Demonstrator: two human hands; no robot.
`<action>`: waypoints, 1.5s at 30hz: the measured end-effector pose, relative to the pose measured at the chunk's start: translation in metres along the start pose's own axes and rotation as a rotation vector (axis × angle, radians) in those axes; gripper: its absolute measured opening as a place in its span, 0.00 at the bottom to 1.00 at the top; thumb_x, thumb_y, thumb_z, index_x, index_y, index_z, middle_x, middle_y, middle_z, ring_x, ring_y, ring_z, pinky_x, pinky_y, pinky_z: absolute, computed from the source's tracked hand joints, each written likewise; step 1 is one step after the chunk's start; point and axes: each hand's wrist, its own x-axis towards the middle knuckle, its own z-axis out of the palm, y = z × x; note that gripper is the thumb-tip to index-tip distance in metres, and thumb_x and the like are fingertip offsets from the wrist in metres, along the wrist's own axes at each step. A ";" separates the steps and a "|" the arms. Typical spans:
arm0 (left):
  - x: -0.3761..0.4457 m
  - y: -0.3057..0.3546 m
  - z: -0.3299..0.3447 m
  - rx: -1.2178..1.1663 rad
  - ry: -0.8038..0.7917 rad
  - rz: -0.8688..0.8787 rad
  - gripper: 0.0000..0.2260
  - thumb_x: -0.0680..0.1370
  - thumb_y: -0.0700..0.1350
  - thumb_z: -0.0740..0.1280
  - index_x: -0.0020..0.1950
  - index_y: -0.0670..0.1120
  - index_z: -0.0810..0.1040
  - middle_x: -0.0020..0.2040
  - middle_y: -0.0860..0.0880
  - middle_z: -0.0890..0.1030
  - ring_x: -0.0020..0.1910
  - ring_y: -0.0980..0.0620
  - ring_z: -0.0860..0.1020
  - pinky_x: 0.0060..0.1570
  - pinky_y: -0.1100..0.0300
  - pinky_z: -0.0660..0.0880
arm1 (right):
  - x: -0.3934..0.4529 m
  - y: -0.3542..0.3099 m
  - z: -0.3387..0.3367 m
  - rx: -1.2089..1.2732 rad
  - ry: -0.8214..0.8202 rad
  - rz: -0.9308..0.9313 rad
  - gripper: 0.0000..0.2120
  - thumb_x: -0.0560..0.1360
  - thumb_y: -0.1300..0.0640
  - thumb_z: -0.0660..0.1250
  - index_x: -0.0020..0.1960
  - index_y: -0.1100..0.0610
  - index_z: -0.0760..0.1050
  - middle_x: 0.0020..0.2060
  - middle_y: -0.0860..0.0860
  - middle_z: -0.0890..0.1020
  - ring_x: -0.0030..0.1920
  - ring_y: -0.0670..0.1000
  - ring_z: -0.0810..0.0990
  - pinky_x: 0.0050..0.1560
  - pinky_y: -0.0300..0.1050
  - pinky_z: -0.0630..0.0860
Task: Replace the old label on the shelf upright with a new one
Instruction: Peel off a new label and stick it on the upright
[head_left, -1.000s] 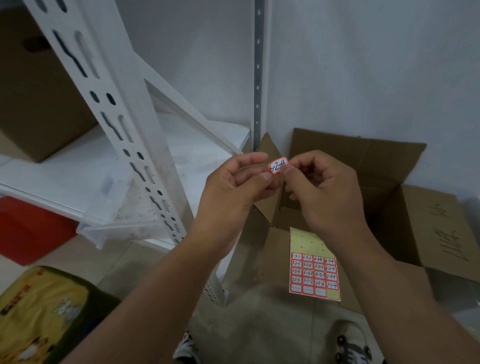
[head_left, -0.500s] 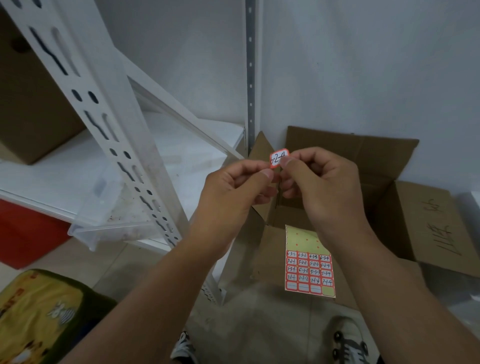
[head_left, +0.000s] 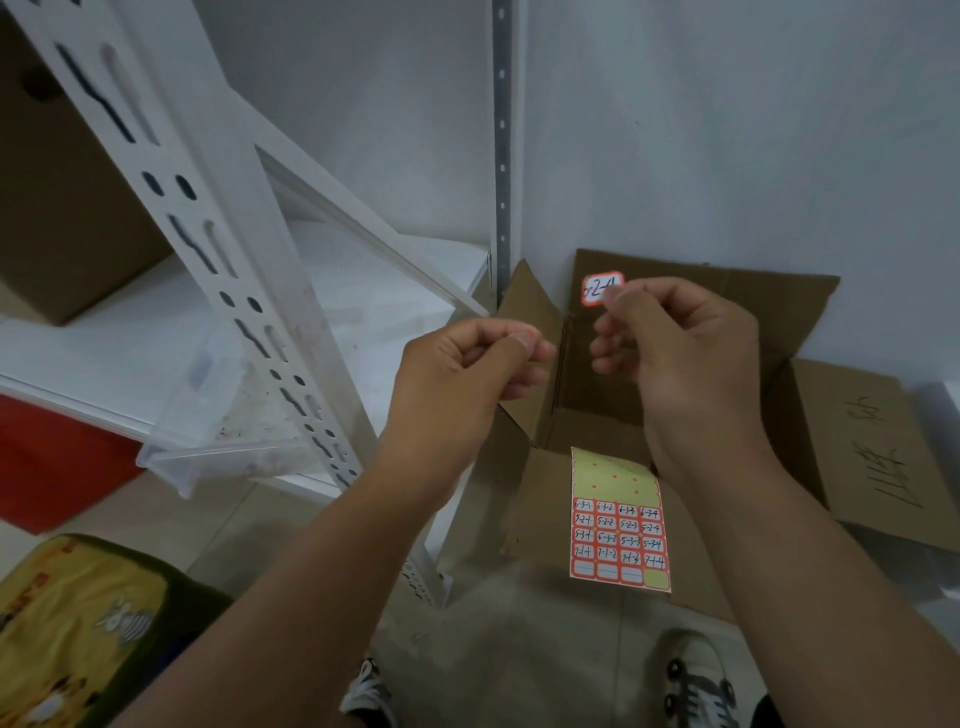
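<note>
Label (head_left: 601, 289), red-bordered, handwritten, held up before an open cardboard box (head_left: 779, 322).
First character unreadable, rest reads "2-4"; its right edge is covered by the right hand (head_left: 680, 353), whose grip pinches it between thumb and forefinger. Left hand (head_left: 457, 384), just apart from the right, has thumb pressed to curled forefinger; whether it holds anything cannot be told. Label sheet (head_left: 618, 519) lies on a box flap. White shelf upright (head_left: 208, 234) slants at left, top cut off.
</note>
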 end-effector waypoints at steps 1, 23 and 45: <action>0.000 0.001 -0.001 -0.022 0.010 -0.006 0.07 0.79 0.39 0.65 0.45 0.46 0.82 0.42 0.48 0.86 0.39 0.53 0.82 0.43 0.59 0.78 | 0.000 0.000 0.000 0.017 -0.008 0.019 0.09 0.76 0.60 0.67 0.38 0.53 0.79 0.29 0.48 0.81 0.31 0.47 0.80 0.34 0.40 0.78; -0.020 0.024 -0.017 0.157 0.318 0.437 0.16 0.77 0.40 0.70 0.59 0.51 0.68 0.40 0.52 0.82 0.42 0.56 0.82 0.43 0.68 0.76 | -0.021 -0.007 0.039 0.101 -0.317 0.041 0.07 0.75 0.58 0.68 0.52 0.56 0.80 0.39 0.51 0.84 0.36 0.48 0.83 0.35 0.38 0.78; -0.024 0.021 -0.022 0.371 0.443 0.667 0.14 0.77 0.37 0.69 0.58 0.47 0.68 0.49 0.51 0.80 0.47 0.57 0.81 0.47 0.66 0.77 | -0.005 -0.012 0.040 0.125 -0.329 -0.065 0.06 0.78 0.59 0.64 0.45 0.56 0.78 0.34 0.49 0.82 0.35 0.47 0.80 0.37 0.38 0.77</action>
